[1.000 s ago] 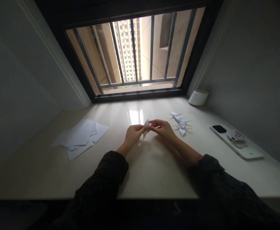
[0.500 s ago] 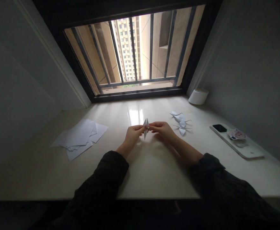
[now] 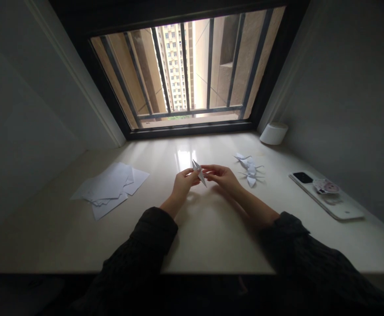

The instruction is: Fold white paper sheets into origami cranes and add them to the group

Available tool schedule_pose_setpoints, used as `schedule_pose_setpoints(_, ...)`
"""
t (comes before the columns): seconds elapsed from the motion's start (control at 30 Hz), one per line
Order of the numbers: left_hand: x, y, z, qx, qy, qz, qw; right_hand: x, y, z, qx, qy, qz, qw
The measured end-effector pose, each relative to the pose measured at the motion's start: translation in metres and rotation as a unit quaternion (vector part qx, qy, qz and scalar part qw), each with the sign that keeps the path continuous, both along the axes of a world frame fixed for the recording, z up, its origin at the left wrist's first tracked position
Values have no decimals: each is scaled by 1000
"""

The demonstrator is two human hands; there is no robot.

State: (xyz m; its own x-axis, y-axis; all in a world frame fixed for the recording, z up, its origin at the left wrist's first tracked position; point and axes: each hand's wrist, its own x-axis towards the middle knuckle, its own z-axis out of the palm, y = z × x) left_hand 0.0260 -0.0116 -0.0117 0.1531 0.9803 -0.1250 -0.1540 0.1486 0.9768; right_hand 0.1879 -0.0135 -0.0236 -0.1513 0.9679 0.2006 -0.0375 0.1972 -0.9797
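A small folded white paper piece (image 3: 198, 170), narrow and pointed, is held just above the pale desk (image 3: 211, 228) at the middle. My left hand (image 3: 182, 184) pinches it from the left and my right hand (image 3: 222, 176) pinches it from the right, fingertips closed on the paper. The piece leans with its top point to the left. Both arms wear dark sleeves.
A loose pile of white paper sheets (image 3: 109, 188) lies at the left. Folded paper figures (image 3: 249, 168) lie right of my hands. A white phone (image 3: 326, 199) with a round sticker lies at the far right. A white round container (image 3: 273, 133) stands by the barred window (image 3: 185, 70).
The folded piece has turned from nearly upright to leaning left, and both hands have shifted slightly with it.
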Motion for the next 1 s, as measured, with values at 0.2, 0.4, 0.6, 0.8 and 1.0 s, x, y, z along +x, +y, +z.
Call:
schedule_pose_setpoints(0.2,-1,1,0,29,-17,5,999,-4,-6,8,53,-34,3,998)
schedule_pose_setpoints(0.4,-2,4,-6,65,-16,12,998,-2,-6,7,116,-68,37,990)
schedule_pose_setpoints(0.6,-1,3,-4,50,-27,18,998,2,-3,6,113,-103,59,987)
schedule_pose_setpoints(0.8,0,0,5,6,-41,10,999,1,-6,10,170,-151,2,974)
schedule_pose_setpoints(1.0,1,-3,11,-6,-16,9,1000,4,-10,14,308,-265,-69,911)
